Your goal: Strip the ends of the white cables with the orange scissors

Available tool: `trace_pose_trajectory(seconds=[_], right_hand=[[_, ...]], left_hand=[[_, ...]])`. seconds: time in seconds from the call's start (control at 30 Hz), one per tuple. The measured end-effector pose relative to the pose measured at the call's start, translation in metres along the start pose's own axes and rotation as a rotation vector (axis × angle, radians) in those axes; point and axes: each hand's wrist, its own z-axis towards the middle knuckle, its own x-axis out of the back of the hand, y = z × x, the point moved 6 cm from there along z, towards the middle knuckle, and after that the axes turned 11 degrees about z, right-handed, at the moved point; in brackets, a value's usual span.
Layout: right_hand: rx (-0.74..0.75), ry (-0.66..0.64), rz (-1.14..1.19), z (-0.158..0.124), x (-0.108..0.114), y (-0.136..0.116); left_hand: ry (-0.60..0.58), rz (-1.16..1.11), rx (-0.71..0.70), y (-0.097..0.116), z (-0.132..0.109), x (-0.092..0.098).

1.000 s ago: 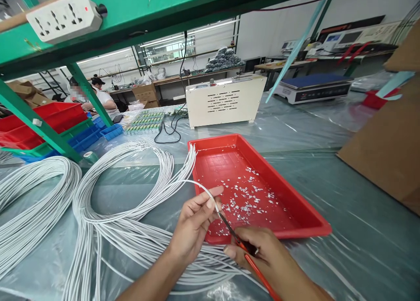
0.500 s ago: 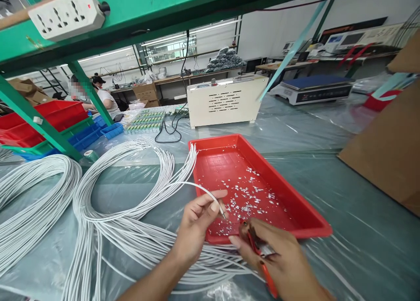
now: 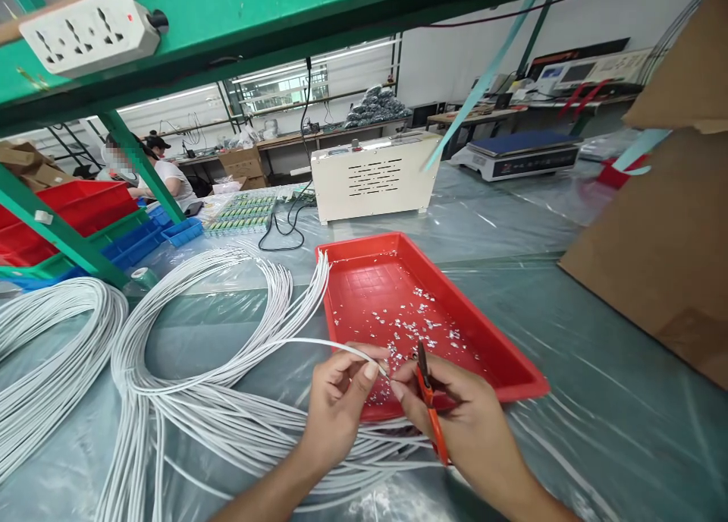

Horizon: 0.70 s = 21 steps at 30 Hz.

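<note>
My left hand [image 3: 340, 404] pinches a white cable [image 3: 318, 343] between thumb and fingers close to its end. The cable tip looks dark and thin where it leaves my fingers. Hand pliers [image 3: 431, 408] with orange-red handles and dark jaws rest in my right hand [image 3: 469, 416], jaws pointing up. My right thumb and index finger meet at the cable tip, just beside my left fingertips. Both hands are over the near end of a red tray [image 3: 364, 279], which has small silvery and white scraps [image 3: 424, 325] scattered in it.
Coiled bundles of white cable [image 3: 136, 340] cover the left of the plastic-covered table. Behind the tray stand a beige vented box [image 3: 375, 177] and a scale [image 3: 515, 154]. Cardboard [image 3: 654, 256] rises on the right. A green beam [image 3: 239, 21] crosses above. People [image 3: 167, 173] sit far left.
My right hand has moved up and left, its fingertips now at the cable tip. The pliers have turned more upright. The whole view has shifted slightly, so the scene sits further left.
</note>
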Motion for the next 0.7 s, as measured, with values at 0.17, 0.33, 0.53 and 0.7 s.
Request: trace_pose_trajectory(seconds=[0.17,0.33,0.53,0.7], right_hand=[[0.074,0.000,-0.084,0.000,0.001,-0.003],[0.147,0.022,-0.188,-0.003,0.001,-0.007],[0.268,0.043,-0.238,-0.005,0.001,-0.012],[0.293,0.038,-0.249,-0.006,0.002,-0.013]], left_hand=[[0.020,0.012,-0.024,0.000,-0.001,-0.001],[0.075,0.054,-0.020,-0.002,-0.004,0.000],[0.129,0.159,-0.063,0.002,-0.006,0.003],[0.122,0.213,-0.126,0.007,-0.007,0.003]])
